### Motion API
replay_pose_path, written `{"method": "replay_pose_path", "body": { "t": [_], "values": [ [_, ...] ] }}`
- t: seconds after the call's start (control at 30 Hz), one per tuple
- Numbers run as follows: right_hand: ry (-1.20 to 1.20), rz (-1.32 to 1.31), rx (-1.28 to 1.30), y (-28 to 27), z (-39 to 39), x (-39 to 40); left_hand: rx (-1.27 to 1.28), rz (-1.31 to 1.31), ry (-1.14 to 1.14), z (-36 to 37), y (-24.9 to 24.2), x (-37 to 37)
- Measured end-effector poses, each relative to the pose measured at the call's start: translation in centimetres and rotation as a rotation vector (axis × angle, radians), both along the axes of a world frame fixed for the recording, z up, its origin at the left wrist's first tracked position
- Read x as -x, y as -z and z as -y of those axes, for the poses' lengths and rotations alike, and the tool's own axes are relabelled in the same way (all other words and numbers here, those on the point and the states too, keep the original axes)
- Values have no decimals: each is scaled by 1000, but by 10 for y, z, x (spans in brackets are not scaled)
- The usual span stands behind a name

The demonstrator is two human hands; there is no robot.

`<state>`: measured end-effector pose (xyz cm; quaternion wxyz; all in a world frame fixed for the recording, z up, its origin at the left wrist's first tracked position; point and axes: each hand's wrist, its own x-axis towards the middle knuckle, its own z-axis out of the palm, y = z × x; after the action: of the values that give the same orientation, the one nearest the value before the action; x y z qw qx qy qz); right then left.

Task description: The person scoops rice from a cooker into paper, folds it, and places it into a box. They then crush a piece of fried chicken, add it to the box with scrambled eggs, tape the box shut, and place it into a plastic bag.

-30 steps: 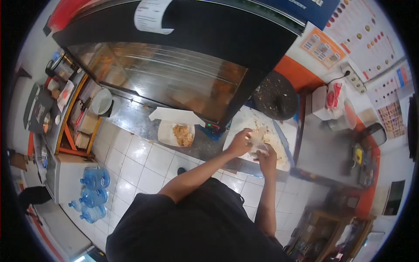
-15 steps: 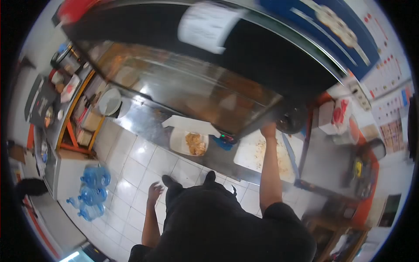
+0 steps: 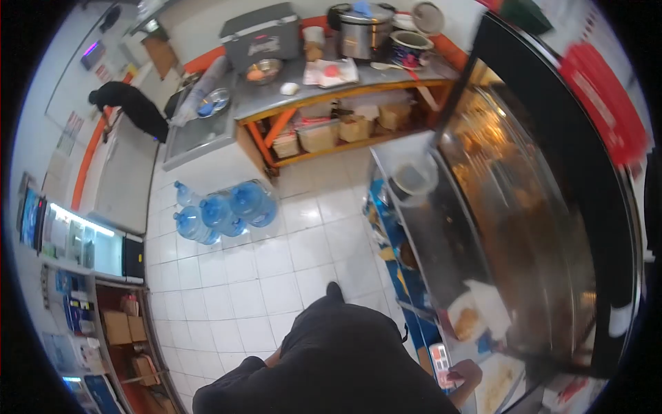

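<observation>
My right hand (image 3: 466, 375) is low beside the front edge of the metal counter (image 3: 447, 241), its fingers curled. They meet the lower edge of a small flat rectangular thing (image 3: 439, 361) with pale and reddish squares, whose kind I cannot make out. Above that hand, an open white takeout box (image 3: 491, 303) on the counter holds brown food (image 3: 466, 323). A blue cloth (image 3: 487, 342) lies between the box and a white cutting board (image 3: 502, 383) with crumbs. Only a bit of my left forearm shows at my side; my left hand is hidden by my body.
A glass display case (image 3: 524, 200) runs along the right, with a pale tub (image 3: 414, 176) at the counter's far end. Blue water jugs (image 3: 224, 210) stand on the tiled floor (image 3: 276, 269). At the back is a worktable (image 3: 324, 96) with pots. Another person (image 3: 131, 107) bends at the far left.
My view has swung left toward the back worktable and water jugs. My right hand has left the cutting board and come to the counter's front edge. My left hand has gone out of sight.
</observation>
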<state>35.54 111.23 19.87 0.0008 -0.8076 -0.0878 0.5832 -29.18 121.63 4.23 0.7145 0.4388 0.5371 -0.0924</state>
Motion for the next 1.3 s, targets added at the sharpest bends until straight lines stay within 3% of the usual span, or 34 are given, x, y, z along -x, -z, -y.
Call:
{"method": "replay_pose_path", "body": {
  "t": [0.07, 0.13, 0.17, 0.2, 0.27, 0.33, 0.4, 0.47, 0.53, 0.6, 0.67, 0.7, 0.73, 0.8, 0.83, 0.97, 1.03, 1.07, 1.13, 1.2, 1.23, 1.3],
  "values": [
    [-371, -156, -64, 2, -79, 41, 65, 19, -79, -41, 33, 31],
    [-344, -350, -385, 20, -176, 78, 160, 50, -203, -97, 106, 78],
    [-231, -335, -246, 30, -231, 107, 179, 43, -271, -127, 134, 101],
    [-592, -294, -454, 75, -276, 113, 120, -17, -301, -162, 150, 121],
    [-881, -61, -464, 30, -392, 190, -285, -404, -177, -241, 130, 139],
    [-1340, 102, -1090, 116, -475, 213, -606, -437, -445, -302, 109, 156],
    [-1353, -179, -813, 63, -585, 276, -610, -286, -873, -350, 65, 149],
    [-1420, -232, -779, 46, -691, 331, -652, -215, -970, -371, 59, 151],
    [-1335, -346, -853, 67, -807, 372, -760, -190, -916, -373, 60, 146],
    [-1314, -306, -991, 93, -933, 416, -586, -430, -854, -355, 59, 134],
    [-1258, 1, -1179, 144, -1064, 453, -426, -645, -830, -320, 62, 115],
    [-1285, -120, -1341, 140, -1120, 470, -273, -681, -868, -286, 93, 110],
    [-1359, -81, -1366, 150, -1174, 491, -92, -702, -925, -248, 108, 92],
    [-1470, 70, -1337, 163, -1263, 498, 261, -633, -1165, -226, 69, 58],
    [-1524, 111, -1333, 170, -1323, 539, 281, -664, -1482, -217, 46, 13],
    [-1585, 371, -1227, 173, -1371, 554, 152, -764, -1903, -252, 5, -47],
    [-1550, 357, -1275, 161, -1337, 562, 115, -740, -2139, -281, -25, -85],
    [-1531, 304, -1308, 158, -1320, 569, 119, -737, -2201, -288, -11, -111],
    [-1492, 154, -1346, 137, -1269, 593, 274, -611, -2184, -305, 7, -151],
    [-1464, -113, -1288, 122, -1211, 621, 237, -532, -2169, -315, 43, -197],
    [-1450, -306, -1183, 116, -1179, 637, 202, -514, -2199, -324, 59, -224],
    [-1427, -651, -839, 99, -1098, 671, 131, -515, -2236, -333, 25, -233]
  ]
}}
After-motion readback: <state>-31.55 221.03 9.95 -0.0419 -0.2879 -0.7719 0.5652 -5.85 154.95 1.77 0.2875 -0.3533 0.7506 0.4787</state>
